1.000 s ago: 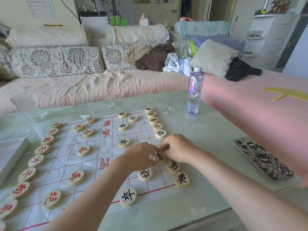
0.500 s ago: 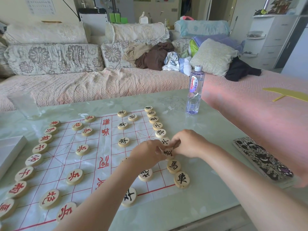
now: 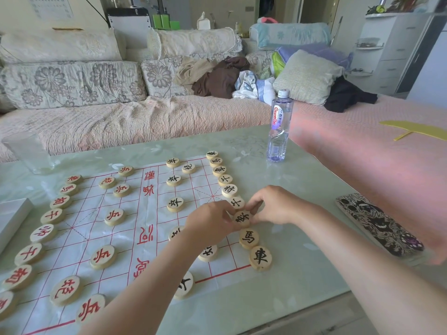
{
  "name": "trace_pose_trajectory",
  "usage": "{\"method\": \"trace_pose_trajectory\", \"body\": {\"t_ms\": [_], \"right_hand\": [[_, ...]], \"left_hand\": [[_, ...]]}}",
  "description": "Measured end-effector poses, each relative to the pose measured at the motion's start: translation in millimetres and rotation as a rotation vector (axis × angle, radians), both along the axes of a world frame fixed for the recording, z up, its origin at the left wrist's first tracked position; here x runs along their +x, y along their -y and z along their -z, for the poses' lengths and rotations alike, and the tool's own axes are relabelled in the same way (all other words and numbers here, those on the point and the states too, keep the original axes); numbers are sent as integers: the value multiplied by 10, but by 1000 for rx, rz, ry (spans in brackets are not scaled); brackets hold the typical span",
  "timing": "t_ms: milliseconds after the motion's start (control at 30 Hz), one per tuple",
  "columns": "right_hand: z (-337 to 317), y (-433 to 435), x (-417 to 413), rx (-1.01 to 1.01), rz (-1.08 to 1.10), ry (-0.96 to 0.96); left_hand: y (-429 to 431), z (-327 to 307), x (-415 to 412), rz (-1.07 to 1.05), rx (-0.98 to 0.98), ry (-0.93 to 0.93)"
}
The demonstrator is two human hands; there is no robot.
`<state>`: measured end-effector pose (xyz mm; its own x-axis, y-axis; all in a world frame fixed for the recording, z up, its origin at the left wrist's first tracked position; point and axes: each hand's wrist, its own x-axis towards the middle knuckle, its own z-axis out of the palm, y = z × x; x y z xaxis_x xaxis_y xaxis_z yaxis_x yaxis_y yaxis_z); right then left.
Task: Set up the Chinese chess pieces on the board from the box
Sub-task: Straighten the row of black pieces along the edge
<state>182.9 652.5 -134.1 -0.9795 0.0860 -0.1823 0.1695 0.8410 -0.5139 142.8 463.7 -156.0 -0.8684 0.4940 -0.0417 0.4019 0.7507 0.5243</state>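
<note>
The left hand [image 3: 212, 222] and right hand [image 3: 275, 207] are pinching a round, pale wooden, black-lettered piece [image 3: 242, 218] between curled fingertips in the edge row of the white, red-lined board [image 3: 79, 238], probably best centring it gently without nudging its neighbours [image 3: 249, 238].

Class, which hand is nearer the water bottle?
Right. The right hand is almost directly on the near side of the water bottle; the left hand is further left and nearer the person.
</note>
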Motion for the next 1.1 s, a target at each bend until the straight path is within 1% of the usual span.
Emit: {"method": "trace_pose_trajectory", "body": {"t_ms": [200, 333, 433, 500, 600, 667, 800, 933, 1033, 1100], "right_hand": [[-45, 31, 62, 49, -6, -5], [-148, 40, 184, 96, 23, -49], [-216, 123, 314, 139, 37, 34], [-220, 218, 395, 240, 32, 84], [-164, 363, 454, 419, 10, 76], [-130, 433, 451, 464, -1, 61], [-106, 476, 440, 401, -19, 72], [-138, 420, 467, 180, -34, 127], [-147, 367, 493, 153, 2, 123], [-135, 352, 513, 164, 28, 111]], "left_hand": [[10, 3, 23, 5, 5, -2], [67, 36, 95, 63, 6, -89], [117, 34, 186, 126, 4, -47], [139, 31, 237, 128, 3, -54], [153, 21, 288, 108, 5, -71], [157, 14, 312, 113, 9, -50], [191, -7, 337, 134, 9, -45], [222, -35, 373, 131, 9, -38], [207, -55, 434, 156, -4, -72], [175, -50, 470, 124, 13, -80]]}}
